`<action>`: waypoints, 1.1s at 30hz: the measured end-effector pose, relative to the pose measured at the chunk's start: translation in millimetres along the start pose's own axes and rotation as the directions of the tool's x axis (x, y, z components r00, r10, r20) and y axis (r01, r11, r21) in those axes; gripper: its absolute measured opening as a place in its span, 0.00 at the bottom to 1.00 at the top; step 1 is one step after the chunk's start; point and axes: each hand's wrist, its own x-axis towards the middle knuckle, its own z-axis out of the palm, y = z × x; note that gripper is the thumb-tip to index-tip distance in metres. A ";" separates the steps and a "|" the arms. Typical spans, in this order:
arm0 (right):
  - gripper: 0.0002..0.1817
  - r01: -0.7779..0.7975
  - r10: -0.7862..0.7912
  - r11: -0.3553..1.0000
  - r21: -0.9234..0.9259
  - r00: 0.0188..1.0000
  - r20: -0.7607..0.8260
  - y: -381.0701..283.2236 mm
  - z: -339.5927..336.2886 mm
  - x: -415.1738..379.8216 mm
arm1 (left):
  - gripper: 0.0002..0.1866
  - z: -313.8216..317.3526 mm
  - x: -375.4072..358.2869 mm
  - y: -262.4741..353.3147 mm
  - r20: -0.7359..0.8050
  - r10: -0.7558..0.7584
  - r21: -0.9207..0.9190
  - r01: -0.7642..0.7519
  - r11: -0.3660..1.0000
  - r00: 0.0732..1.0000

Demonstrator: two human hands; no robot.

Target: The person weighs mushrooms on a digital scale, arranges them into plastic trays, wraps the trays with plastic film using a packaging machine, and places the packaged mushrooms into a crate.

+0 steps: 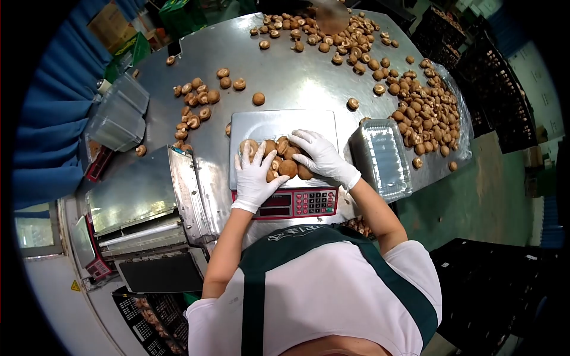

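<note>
A cluster of brown mushrooms [288, 168] lies on the metal pan [249, 121] of a weighing scale in front of me. My left hand [254, 177], in a white glove, rests at the left of this cluster, its fingers spread over the nearest caps. From the right, my right hand [323, 155], also gloved, reaches across with fingers stretched apart and touching the mushrooms. The palms hide part of the cluster. Below the pan, a red panel [303, 203] carries a keypad and a dark display, partly covered by my left hand.
Clear plastic trays [383, 157] stand stacked right of the scale, and more trays [120, 113] sit at the far left. A large mushroom heap [424, 113] covers the table's right side. Loose mushrooms [196, 98] lie at left. Dark crates [493, 77] stand beyond the table.
</note>
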 end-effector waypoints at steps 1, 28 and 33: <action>0.25 -0.002 0.002 1.000 0.001 1.000 0.003 -0.3 -0.3 0.0 | 0.36 -0.5 0.4 0.3 0.004 0.000 0.001 0.000 1.000 1.000; 0.24 0.007 -0.007 1.000 0.028 1.000 -0.010 -3.3 -0.4 -2.8 | 0.36 -0.8 -2.8 1.9 -0.009 0.003 0.016 -0.002 1.000 1.000; 0.25 -0.008 0.008 1.000 0.023 1.000 -0.001 -1.7 1.4 -2.8 | 0.36 -0.4 -3.0 2.0 -0.018 0.006 0.015 -0.005 1.000 1.000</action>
